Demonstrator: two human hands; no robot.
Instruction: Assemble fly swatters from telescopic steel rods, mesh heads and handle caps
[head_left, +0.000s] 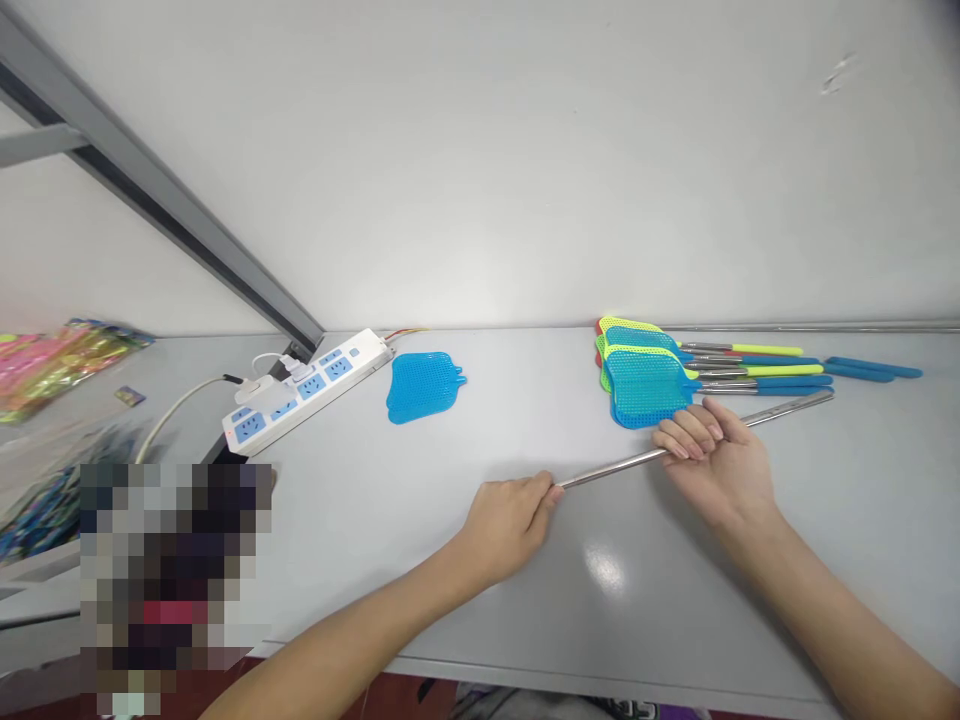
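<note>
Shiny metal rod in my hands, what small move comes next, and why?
Perhaps reach with your right hand for a slim blue tube: the shiny metal rod looks bare at its right end, your left hand grips the other, and the mesh flyswatters have coloured handles.

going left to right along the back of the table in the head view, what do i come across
shiny packets → power strip → loose blue swatter head → pile of fly swatters → loose blue handles
</note>
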